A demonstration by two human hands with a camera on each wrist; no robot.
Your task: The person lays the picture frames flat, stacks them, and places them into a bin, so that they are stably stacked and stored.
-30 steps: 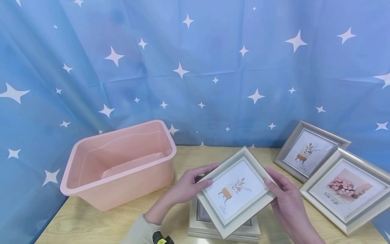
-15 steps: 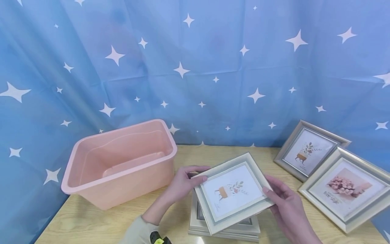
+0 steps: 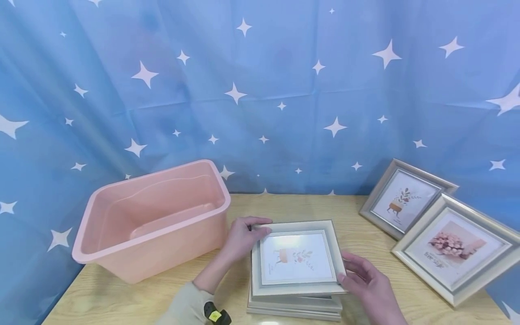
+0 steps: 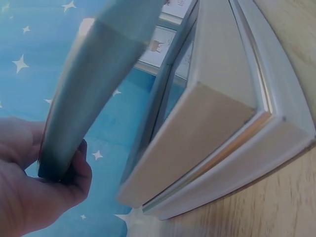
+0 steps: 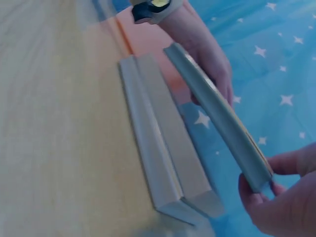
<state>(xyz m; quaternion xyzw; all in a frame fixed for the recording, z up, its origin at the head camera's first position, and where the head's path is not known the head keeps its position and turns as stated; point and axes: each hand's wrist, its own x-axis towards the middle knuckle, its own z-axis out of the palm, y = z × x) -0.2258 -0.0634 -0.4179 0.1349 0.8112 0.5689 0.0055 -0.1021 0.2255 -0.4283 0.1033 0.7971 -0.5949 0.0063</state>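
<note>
Both hands hold one cream picture frame (image 3: pixel 298 258) with a plant-pot print, the print lying sideways. My left hand (image 3: pixel 240 239) pinches its far left corner, thumb on the front; my right hand (image 3: pixel 367 284) pinches the near right corner. Directly below is a stack of picture frames (image 3: pixel 294 307) on the table. In the left wrist view a gap parts the held frame (image 4: pixel 94 84) from the stack (image 4: pixel 197 143). The right wrist view likewise shows the held frame (image 5: pixel 217 113) apart from the stacked frames (image 5: pixel 163 138).
To the left stands a pink plastic bin (image 3: pixel 162 239) on the wooden table (image 3: pixel 126 298). At the right, a silver picture frame (image 3: pixel 400 198) leans behind another with a pink flower print (image 3: pixel 455 250). A blue star-patterned curtain (image 3: pixel 260 113) hangs behind.
The held picture frame has turned from a diamond tilt to nearly square above the stack and come lower. Both hands have moved with it, the right one downward.
</note>
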